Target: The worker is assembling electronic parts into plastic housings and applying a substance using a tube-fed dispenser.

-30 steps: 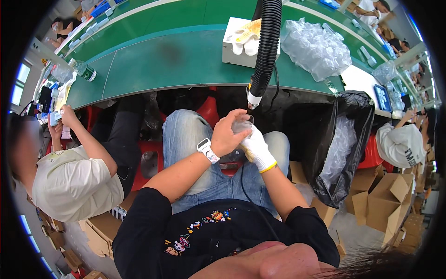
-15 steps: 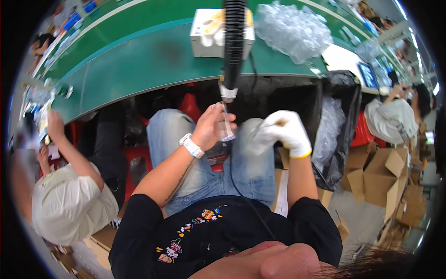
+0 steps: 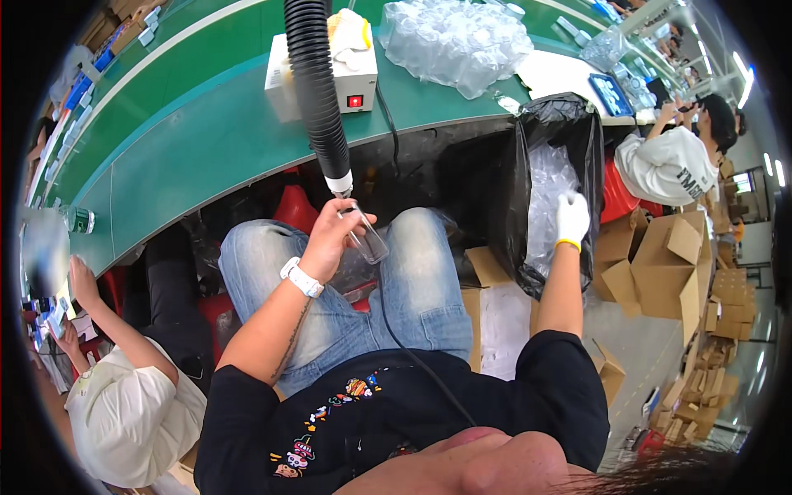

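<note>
My bare left hand [image 3: 334, 233], with a white watch on its wrist, grips a clear open-ended plastic case [image 3: 370, 243] above my knees. The upper end of the case is just below the metal tip of a black ribbed hose [image 3: 318, 99] that hangs down from above. My right hand [image 3: 571, 221], in a white glove with a yellow cuff, is at the mouth of a black plastic bag [image 3: 584, 132], over the clear plastic pieces [image 3: 544, 177] inside. Its fingertips are too small and blended with the plastic to make out.
On the green table [image 3: 190, 140] stand a white box with a lit red switch [image 3: 355, 82] and a heap of clear plastic containers [image 3: 458, 41]. Cardboard boxes [image 3: 660, 264] stand on the floor at the right. People in pale shirts sit on both sides.
My right hand has moved from above my knee rightward to the black bag. The left hand still holds the case near the hose tip, now tilted more. The whole view has turned right.
</note>
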Demonstrator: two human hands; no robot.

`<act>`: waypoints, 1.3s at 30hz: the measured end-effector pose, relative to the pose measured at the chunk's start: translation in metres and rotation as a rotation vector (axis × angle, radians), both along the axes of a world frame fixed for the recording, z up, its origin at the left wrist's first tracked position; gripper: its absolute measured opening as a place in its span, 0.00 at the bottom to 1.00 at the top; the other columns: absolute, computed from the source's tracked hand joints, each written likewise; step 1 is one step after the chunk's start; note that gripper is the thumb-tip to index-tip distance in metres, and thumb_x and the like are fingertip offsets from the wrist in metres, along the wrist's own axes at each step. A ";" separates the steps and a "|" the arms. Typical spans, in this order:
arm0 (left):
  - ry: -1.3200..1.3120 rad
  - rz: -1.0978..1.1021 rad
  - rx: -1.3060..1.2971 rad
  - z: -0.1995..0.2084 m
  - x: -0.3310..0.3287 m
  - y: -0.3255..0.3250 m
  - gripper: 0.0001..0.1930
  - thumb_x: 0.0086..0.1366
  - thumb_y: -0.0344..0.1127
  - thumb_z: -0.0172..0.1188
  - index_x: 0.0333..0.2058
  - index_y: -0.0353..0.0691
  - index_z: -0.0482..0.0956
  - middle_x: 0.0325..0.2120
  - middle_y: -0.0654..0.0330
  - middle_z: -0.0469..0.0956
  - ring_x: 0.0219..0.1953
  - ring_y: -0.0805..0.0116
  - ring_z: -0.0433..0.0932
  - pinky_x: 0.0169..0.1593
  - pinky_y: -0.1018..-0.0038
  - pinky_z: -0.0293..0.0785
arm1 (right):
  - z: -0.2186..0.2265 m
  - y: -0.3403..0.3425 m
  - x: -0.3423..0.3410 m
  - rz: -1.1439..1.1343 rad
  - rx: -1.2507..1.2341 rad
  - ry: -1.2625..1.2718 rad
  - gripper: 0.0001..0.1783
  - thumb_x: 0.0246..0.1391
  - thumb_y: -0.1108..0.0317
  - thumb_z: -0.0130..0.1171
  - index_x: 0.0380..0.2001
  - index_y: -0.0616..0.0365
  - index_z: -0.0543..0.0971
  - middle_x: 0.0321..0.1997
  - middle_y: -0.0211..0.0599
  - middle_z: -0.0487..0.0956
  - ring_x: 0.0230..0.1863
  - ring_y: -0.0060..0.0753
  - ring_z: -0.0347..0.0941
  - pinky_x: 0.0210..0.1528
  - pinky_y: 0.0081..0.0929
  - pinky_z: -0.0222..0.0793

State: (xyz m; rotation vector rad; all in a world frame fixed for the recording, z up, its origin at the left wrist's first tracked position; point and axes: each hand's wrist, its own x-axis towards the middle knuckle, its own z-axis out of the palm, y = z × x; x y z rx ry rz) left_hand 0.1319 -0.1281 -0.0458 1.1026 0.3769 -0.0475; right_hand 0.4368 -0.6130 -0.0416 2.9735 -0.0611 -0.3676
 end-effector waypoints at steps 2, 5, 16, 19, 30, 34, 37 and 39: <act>-0.039 0.166 -0.184 -0.004 -0.018 0.018 0.12 0.77 0.38 0.53 0.56 0.48 0.70 0.48 0.54 0.83 0.48 0.64 0.83 0.50 0.66 0.81 | -0.006 0.062 -0.058 0.002 0.384 -0.828 0.37 0.54 0.53 0.71 0.63 0.59 0.74 0.67 0.51 0.73 0.67 0.51 0.71 0.68 0.41 0.68; -0.089 0.274 -0.375 -0.011 -0.018 0.032 0.12 0.77 0.36 0.53 0.56 0.48 0.70 0.50 0.53 0.83 0.50 0.63 0.83 0.52 0.63 0.81 | 0.023 0.145 -0.129 0.161 0.874 -0.893 0.33 0.51 0.68 0.74 0.60 0.61 0.75 0.62 0.47 0.76 0.62 0.46 0.73 0.66 0.39 0.70; 0.042 0.181 -0.536 -0.022 -0.022 0.003 0.12 0.75 0.36 0.54 0.55 0.48 0.72 0.53 0.61 0.80 0.55 0.66 0.80 0.54 0.64 0.79 | 0.021 0.382 -0.236 0.506 1.569 0.125 0.28 0.49 0.62 0.74 0.53 0.58 0.78 0.45 0.46 0.84 0.47 0.46 0.84 0.52 0.37 0.79; 0.287 0.124 -0.003 -0.017 -0.030 0.006 0.13 0.75 0.40 0.56 0.56 0.49 0.72 0.50 0.67 0.79 0.51 0.75 0.78 0.50 0.71 0.74 | 0.027 0.382 -0.228 0.552 1.450 0.155 0.24 0.50 0.64 0.72 0.49 0.58 0.78 0.39 0.43 0.85 0.40 0.41 0.85 0.46 0.34 0.80; 0.215 0.224 0.057 -0.017 -0.036 0.017 0.15 0.75 0.40 0.56 0.58 0.48 0.71 0.49 0.67 0.78 0.47 0.75 0.76 0.47 0.74 0.72 | 0.037 0.353 -0.198 0.591 1.412 0.068 0.14 0.49 0.69 0.72 0.38 0.58 0.80 0.31 0.32 0.83 0.31 0.24 0.81 0.38 0.27 0.78; 0.193 0.251 0.066 -0.017 -0.038 0.021 0.16 0.76 0.40 0.56 0.58 0.48 0.70 0.50 0.66 0.78 0.47 0.75 0.76 0.47 0.74 0.73 | 0.048 0.329 -0.125 0.288 1.932 0.067 0.12 0.52 0.78 0.67 0.40 0.56 0.78 0.31 0.29 0.78 0.28 0.23 0.76 0.32 0.22 0.75; 0.162 0.262 0.081 -0.017 -0.037 0.023 0.16 0.76 0.40 0.56 0.58 0.47 0.70 0.50 0.65 0.78 0.47 0.75 0.77 0.46 0.74 0.73 | 0.069 0.339 -0.085 0.354 1.997 -0.069 0.13 0.54 0.81 0.65 0.41 0.57 0.77 0.31 0.29 0.77 0.30 0.22 0.77 0.32 0.21 0.74; 0.138 0.260 0.103 -0.016 -0.037 0.023 0.16 0.76 0.40 0.56 0.58 0.47 0.70 0.49 0.65 0.79 0.46 0.75 0.77 0.45 0.75 0.74 | 0.074 0.356 -0.060 0.413 1.932 -0.103 0.13 0.53 0.80 0.66 0.41 0.58 0.77 0.31 0.29 0.77 0.30 0.21 0.77 0.32 0.21 0.74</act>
